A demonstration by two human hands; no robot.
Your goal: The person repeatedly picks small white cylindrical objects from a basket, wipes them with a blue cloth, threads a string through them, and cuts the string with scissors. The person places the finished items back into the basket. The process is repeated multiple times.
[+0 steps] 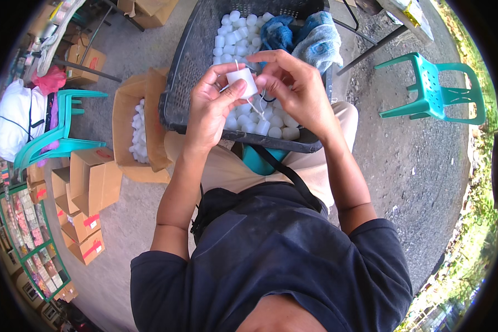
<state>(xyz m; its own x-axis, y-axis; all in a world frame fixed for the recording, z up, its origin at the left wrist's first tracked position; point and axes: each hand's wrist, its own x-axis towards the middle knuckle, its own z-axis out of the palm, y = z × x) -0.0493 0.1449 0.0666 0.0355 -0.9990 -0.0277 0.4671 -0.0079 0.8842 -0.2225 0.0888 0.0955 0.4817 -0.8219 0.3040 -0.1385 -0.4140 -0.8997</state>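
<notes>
Crate (pixel 196 52), black and slotted, fills the space ahead of your knees, and what a load it carries: a loose pile of white cylinders (pixel 235 39) spreading from the far end to the near rim. Out to your right, a green chair (pixel 429 83) stands on the grey ground, well apart from you. Over on your left, close beside the crate, there's an open cardboard box (pixel 156 94) with more small white pieces inside. Back in the crate, a blue cloth (pixel 318 47) lies bunched at the far right, spilling over the side.

Now to your hands, both up above the pile! Your left hand (pixel 216 97) has its fingers closed firmly, thumb pressed across the near face and forefinger at the far end. Your right hand (pixel 293 88) is looser: forefinger arched forward, thumb bent beneath it, a gap between them, the tips right beside the piece; whether they pinch anything, you can't tell from here.

And the prize in your left grip is a single white cylinder (pixel 247 82), barely longer than wide. Its axis tilts, one end pointing away from you and slightly left, the other toward you and slightly right. White string (pixel 237 64) pokes out at the far end, and more trails from the near one.
</notes>
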